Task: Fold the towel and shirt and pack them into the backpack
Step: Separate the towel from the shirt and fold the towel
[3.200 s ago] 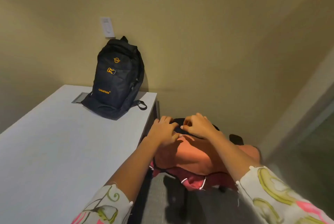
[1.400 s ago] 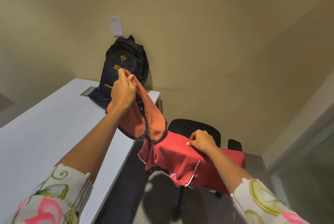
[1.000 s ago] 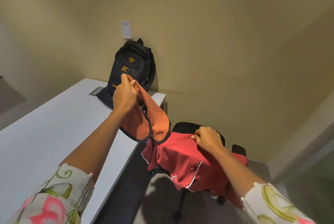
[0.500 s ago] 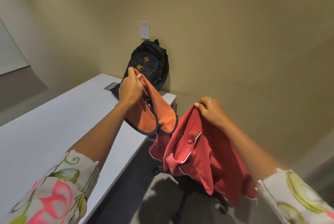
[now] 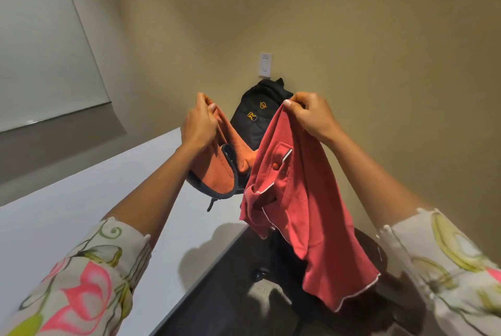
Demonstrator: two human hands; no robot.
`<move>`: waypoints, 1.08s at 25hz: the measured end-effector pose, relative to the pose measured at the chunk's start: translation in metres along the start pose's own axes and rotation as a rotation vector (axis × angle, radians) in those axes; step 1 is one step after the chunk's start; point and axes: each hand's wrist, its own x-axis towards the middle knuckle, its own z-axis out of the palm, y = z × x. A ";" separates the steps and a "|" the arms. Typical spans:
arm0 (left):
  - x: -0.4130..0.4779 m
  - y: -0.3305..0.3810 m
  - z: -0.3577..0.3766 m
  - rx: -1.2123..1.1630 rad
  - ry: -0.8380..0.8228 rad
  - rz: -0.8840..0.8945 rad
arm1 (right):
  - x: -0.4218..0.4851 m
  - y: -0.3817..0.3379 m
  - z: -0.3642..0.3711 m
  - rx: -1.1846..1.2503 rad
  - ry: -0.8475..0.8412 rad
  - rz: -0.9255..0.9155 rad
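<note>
Holding two cloths aloft, one to each hand, both raised ahead at about the same height. Left hand (image 5: 199, 125) pinched shut on the top edge of the orange terry towel with dark binding (image 5: 219, 170), letting it hang doubled below that grip, over the near edge of the pale grey worktop (image 5: 81, 200). Right hand (image 5: 311, 116) likewise closed, thumb and fingers clamped on the upper edge of the red knit polo shirt with white piping (image 5: 292, 200), which dropped long and loose beneath, down and to the right of that grip, above a dark office chair (image 5: 366, 276) only partly seen. Probably lifted this way to let gravity shake out each piece and keep the two apart before laying one flat for folding. Between and beyond the two grips, the black fabric backpack with yellow logos (image 5: 256, 118) stood upright against the beige wall, on the far end of the worktop, under a white wall switch (image 5: 265, 65); whether zipped or open could not be told. Forearms stretched forward and slightly inward, wrists cocked upward, floral sleeves (image 5: 89, 278) pushed back near the elbows. Nothing folded yet, nothing packed; judged an early stage.
</note>
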 end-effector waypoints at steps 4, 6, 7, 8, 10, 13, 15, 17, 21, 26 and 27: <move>0.027 -0.037 -0.034 0.059 0.051 -0.028 | 0.043 -0.029 0.038 0.038 0.016 -0.049; 0.043 -0.064 -0.052 0.093 0.073 -0.043 | 0.064 -0.041 0.062 0.065 0.019 -0.068; 0.052 -0.078 -0.061 0.100 0.080 -0.050 | 0.073 -0.047 0.074 0.074 0.018 -0.072; 0.059 -0.091 -0.069 0.096 0.087 -0.057 | 0.080 -0.052 0.083 0.073 0.020 -0.071; 0.074 -0.119 -0.087 0.089 0.113 -0.084 | 0.097 -0.064 0.106 0.079 0.023 -0.070; 0.095 -0.163 -0.113 0.113 0.155 -0.123 | 0.127 -0.080 0.147 0.136 0.020 -0.073; 0.102 -0.188 -0.126 0.148 0.168 -0.145 | 0.147 -0.091 0.173 0.181 0.019 -0.067; 0.108 -0.213 -0.137 0.168 0.168 -0.169 | 0.165 -0.102 0.199 0.223 0.011 -0.050; 0.122 -0.253 -0.150 0.216 0.161 -0.191 | 0.200 -0.114 0.248 0.339 -0.013 -0.007; 0.142 -0.297 -0.151 0.294 0.145 -0.248 | 0.247 -0.121 0.323 0.411 -0.115 0.001; 0.147 -0.306 -0.151 0.315 0.152 -0.266 | 0.258 -0.124 0.340 0.423 -0.135 -0.006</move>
